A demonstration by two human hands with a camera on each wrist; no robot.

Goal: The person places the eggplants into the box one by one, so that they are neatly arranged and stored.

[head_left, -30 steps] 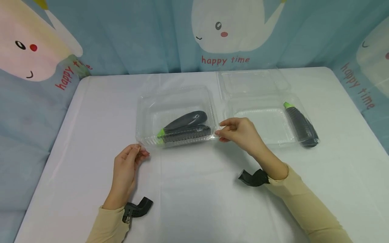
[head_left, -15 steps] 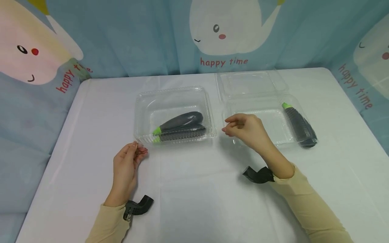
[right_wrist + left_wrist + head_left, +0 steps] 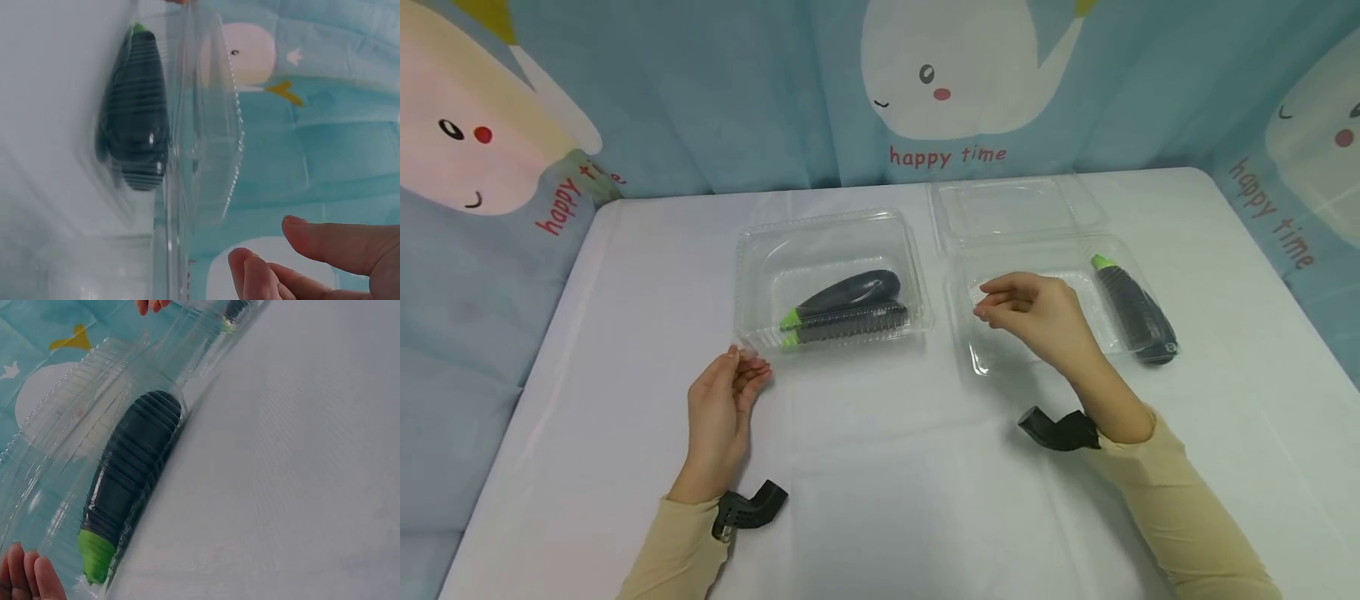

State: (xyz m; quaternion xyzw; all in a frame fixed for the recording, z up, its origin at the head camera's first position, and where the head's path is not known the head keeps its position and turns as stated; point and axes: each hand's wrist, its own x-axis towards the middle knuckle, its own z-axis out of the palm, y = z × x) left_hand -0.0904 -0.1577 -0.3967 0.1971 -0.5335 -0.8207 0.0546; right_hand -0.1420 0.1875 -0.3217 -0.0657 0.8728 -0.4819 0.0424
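A clear plastic clamshell box (image 3: 820, 242) stands left of centre, its lid over two dark eggplants (image 3: 850, 296) with green stem ends. My left hand (image 3: 718, 408) pinches its front left corner between thumb and fingers. In the left wrist view, those fingertips (image 3: 31, 575) show beside the box, near a green stem. My right hand (image 3: 1037, 317) hovers over a second clear box (image 3: 977, 350), fingers loosely bent, nothing between them. In the right wrist view, the right thumb and fingers (image 3: 262, 275) are apart.
The second box has its lid (image 3: 1015, 204) folded back toward the rear. A third eggplant (image 3: 1135, 312) lies along its right wall, partly seen through ribbed plastic. A white cloth covers the table (image 3: 865, 500), and a blue printed curtain (image 3: 760, 100) hangs behind it.
My right hand has left the front right corner of the left box and moved right, over the second box. The left hand stays at its corner.
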